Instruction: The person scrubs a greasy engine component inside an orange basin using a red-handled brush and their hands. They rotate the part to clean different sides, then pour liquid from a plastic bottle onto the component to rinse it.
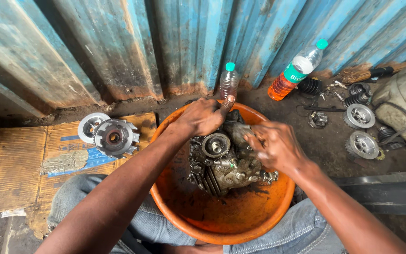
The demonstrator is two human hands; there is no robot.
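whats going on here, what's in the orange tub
A person sits on the ground with an orange basin between their knees, holding a greasy metal engine part inside it. The left hand grips the part's far side, while the right hand presses on its right side. On a flattened cardboard sheet to the left lie a toothed clutch hub and a round plate. Two plastic bottles stand against the blue corrugated wall.

Both forearms reach forward — left hand (pixel 206 115) and right hand (pixel 274 146) curled, close together.
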